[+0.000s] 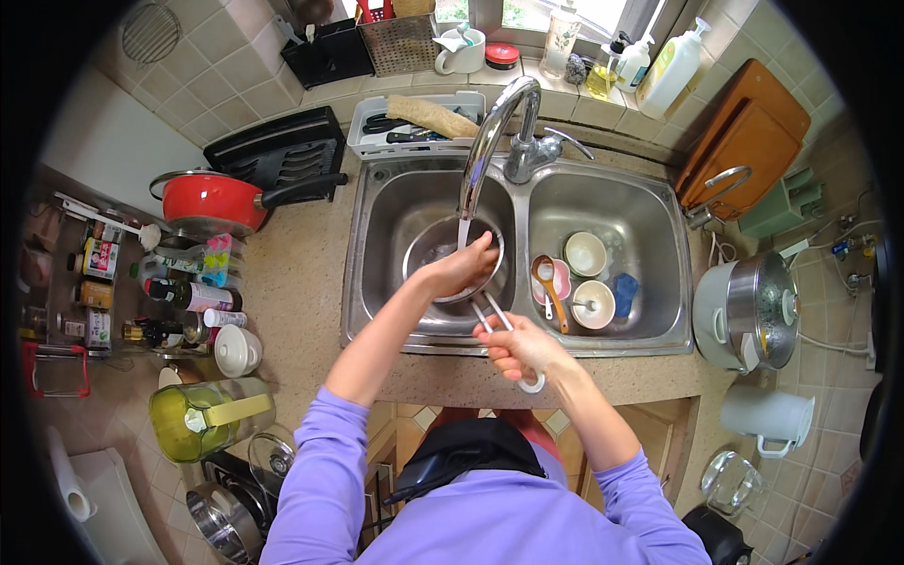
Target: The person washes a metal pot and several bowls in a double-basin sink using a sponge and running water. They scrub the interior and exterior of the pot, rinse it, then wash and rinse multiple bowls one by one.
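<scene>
Water runs from the chrome faucet (487, 134) into a stainless steel saucepan (417, 247) in the left sink basin (381, 212). My right hand (519, 346) is closed around the pan's long metal handle (499, 311), whose looped end shows below my fingers. My left hand (462, 270) reaches inside the pan, beside the stream, with its thumb raised. The undersides of its fingers are hidden, so whether they hold anything does not show. In the right basin (635, 212) lie small bowls (585, 254), a wooden spoon (551, 289) and a blue sponge (625, 295).
A red pan (212, 201) with a black handle stands left of the sink. A white tray (367, 145) of utensils sits behind it, near soap bottles (671, 78) on the sill. Cutting boards (748, 141) and a lidded steamer pot (741, 314) are at the right.
</scene>
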Motion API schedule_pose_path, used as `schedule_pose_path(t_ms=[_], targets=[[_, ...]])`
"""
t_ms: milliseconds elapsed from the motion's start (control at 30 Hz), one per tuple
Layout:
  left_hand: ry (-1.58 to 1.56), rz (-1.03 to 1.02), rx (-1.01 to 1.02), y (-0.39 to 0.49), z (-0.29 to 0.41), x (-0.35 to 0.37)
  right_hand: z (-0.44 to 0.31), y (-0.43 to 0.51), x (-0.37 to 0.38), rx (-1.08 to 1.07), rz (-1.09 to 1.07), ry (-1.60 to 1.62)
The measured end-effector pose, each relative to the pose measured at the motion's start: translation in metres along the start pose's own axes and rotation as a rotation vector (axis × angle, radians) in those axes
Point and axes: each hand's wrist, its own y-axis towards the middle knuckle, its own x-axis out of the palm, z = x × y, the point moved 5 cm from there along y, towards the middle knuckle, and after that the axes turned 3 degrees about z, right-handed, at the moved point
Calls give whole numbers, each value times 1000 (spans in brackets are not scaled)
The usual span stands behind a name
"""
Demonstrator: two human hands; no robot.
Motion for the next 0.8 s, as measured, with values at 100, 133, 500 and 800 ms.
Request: schedule_pose_path(t_ms=[100,133,500,800], targets=[[507,-214,-103,-37,14,-8,-12,-5,-26,-60,63,-73],[774,-201,-158,-37,17,-14,-13,-7,-29,-64,74,-80],[617,-156,-69,-21,20,7,-12,-10,-20,-51,62,15],[525,213,12,-2,11,-6,-2,-8,0,-15,22,-55]])
